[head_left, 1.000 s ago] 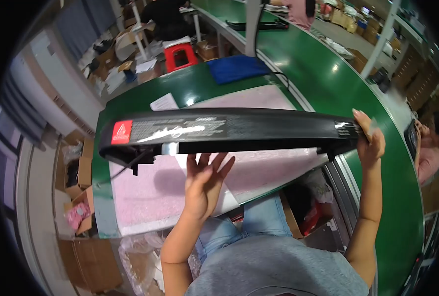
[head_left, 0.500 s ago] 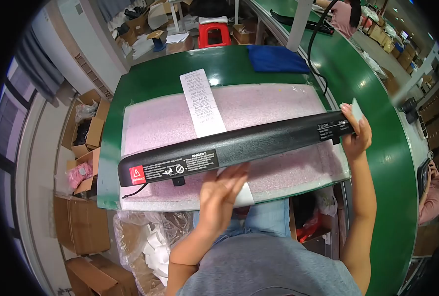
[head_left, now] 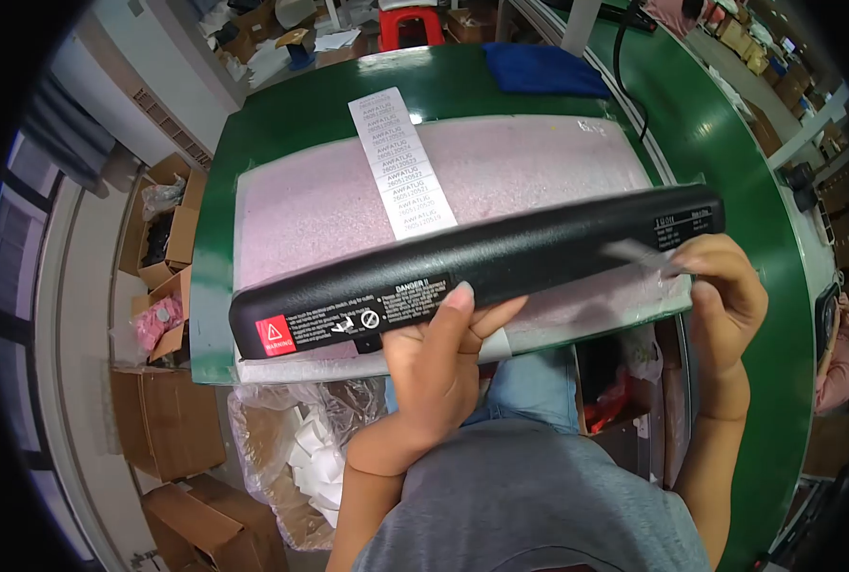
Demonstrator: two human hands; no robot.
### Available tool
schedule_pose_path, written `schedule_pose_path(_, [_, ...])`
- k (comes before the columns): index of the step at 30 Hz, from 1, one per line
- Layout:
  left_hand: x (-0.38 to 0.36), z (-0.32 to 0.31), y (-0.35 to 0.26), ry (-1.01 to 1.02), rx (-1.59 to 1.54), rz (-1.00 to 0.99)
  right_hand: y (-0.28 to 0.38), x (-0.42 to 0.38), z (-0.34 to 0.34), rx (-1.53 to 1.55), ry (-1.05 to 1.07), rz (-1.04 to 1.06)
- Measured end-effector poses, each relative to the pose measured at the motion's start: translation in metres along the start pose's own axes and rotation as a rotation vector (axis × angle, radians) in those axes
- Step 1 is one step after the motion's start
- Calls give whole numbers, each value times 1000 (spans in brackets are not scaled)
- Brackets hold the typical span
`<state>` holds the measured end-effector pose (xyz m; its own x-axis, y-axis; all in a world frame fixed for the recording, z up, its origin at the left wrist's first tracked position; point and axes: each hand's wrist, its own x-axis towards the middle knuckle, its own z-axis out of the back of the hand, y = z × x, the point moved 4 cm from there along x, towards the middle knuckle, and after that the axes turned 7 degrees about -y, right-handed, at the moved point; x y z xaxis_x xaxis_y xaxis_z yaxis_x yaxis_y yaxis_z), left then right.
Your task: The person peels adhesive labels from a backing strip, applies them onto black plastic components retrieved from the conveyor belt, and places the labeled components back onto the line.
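Observation:
A long black plastic housing (head_left: 529, 253) lies tilted across the foam pad, its right end higher. It bears a red warning label (head_left: 274, 334), a black danger label (head_left: 407, 297) and white print at the right end. My left hand (head_left: 434, 372) grips its lower edge near the middle, thumb on the front face and fingers underneath. Close to the right end, my right hand (head_left: 725, 296) pinches a small pale slip (head_left: 642, 255), blurred by motion, in front of the housing. A strip of printed serial-number labels (head_left: 400, 157) runs over the pad and passes behind the housing.
The pink-white foam pad (head_left: 300, 200) rests on a green table (head_left: 758, 381). At the back are a blue cloth (head_left: 545, 70) and a black cable (head_left: 624, 81). Cardboard boxes (head_left: 169, 419) stand left; a plastic-lined bin (head_left: 281, 477) holds white scraps. Another person's arm (head_left: 839, 357) shows far right.
My right hand has left the housing's right end and drawn down, carrying the slip. My left hand has closed on the lower edge. The camera view has shifted, so the table sits higher.

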<state>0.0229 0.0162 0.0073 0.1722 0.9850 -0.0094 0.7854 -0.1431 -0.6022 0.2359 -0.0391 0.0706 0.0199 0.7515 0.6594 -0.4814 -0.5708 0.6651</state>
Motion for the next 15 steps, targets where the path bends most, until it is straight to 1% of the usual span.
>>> schedule_pose_path(1, [1,2,0,78,-9,-18,10,6,-9,-4,-3,-9])
schedule_pose_path(3, [2,3,0,238,-31,-58,13,20,-35,198,93,-394])
schedule_pose_path(4, [1,3,0,239,-33,-51,15,27,-42,195,89,-399])
schedule_pose_path(6, [1,1,-1,189,-1,-22,8,33,-57,274,155,-668])
schedule_pose_path(7, [0,0,-1,164,15,-8,6,38,-60,272,152,-672])
schedule_pose_path(10, [-1,-3,-3,137,13,0,0,43,-71,314,242,-751])
schedule_pose_path(15, [-2,-6,-4,127,5,-7,3,45,-74,236,234,-766])
